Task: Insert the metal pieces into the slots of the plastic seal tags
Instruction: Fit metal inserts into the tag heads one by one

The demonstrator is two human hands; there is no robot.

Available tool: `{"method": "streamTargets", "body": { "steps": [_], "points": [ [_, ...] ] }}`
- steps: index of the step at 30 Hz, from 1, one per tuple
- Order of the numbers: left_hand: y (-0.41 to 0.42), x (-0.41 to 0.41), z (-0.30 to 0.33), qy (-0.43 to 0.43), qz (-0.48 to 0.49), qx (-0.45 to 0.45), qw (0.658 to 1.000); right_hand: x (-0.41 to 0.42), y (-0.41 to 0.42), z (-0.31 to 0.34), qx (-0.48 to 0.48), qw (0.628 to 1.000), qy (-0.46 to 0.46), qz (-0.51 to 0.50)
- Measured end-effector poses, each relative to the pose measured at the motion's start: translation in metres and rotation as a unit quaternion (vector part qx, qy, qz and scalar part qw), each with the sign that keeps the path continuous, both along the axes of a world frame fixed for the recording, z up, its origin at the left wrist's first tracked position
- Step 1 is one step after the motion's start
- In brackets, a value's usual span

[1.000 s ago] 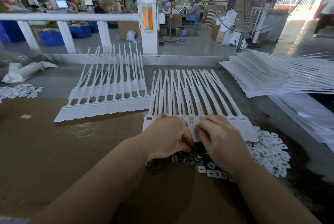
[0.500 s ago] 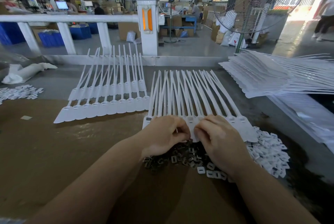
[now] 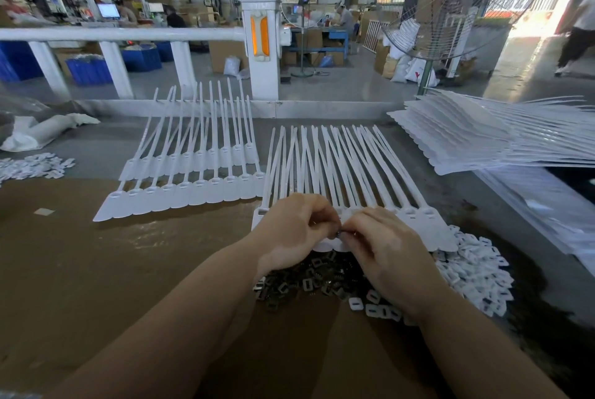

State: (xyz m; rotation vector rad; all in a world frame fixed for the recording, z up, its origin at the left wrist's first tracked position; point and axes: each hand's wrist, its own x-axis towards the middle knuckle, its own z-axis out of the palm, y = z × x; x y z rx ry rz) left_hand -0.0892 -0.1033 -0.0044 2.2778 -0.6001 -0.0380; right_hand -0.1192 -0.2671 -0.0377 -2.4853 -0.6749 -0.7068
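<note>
Both hands are working over the near row of plastic seal tags (image 3: pixel 347 173), which is lying fanned on the tabletop (image 3: pixel 96 253) w/ heads toward the person and tails pointing away, probably so every slot is facing up and within reach w/o shifting anything. The left hand (image 3: pixel 294 228) is curling its fingers (image 3: pixel 317 210) in toward the thumb, and the right hand (image 3: pixel 383 247) is meeting it fingertip to fingertip; between them they are pinching a small dark metal piece (image 3: pixel 341 233) right above a tag head mid-row. Which hand is actually carrying it I can't tell, as it's too small.

The pile of metal pieces (image 3: pixel 299 284) is sitting just below the tag heads, under the wrists, likely so each pick is a short reach. Small white plastic bits (image 3: pixel 470 270) are heaped to the right of it, touching the row's right end.

Judging by the pose, the step underway is seating the piece into a slot; tags at the right end look still open.

Two more rows of tags (image 3: pixel 193 179) are lying to the left, overlapped, apart from the working row. A stack of tags (image 3: pixel 483 138) is waiting far right.
</note>
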Motion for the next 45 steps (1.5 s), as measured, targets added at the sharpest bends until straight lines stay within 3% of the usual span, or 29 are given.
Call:
{"method": "streamTargets", "body": {
  "steps": [17, 22, 27, 45],
  "points": [
    [0.004, -0.003, 0.004, 0.021, -0.005, -0.01, 1.0, -0.001, 0.0, 0.001, 0.002, 1.0, 0.015, 0.002],
    [0.011, -0.001, 0.003, 0.087, 0.026, -0.12, 0.989, -0.002, 0.0, 0.001, 0.016, 1.0, 0.013, -0.001],
    [0.015, -0.001, 0.003, 0.131, 0.038, -0.161, 0.978, -0.001, 0.0, 0.001, 0.018, 1.0, -0.004, 0.004],
    [0.01, -0.008, 0.001, 0.066, 0.021, -0.117, 0.991, -0.003, 0.001, 0.002, 0.018, 1.0, -0.004, 0.011]
  ]
}}
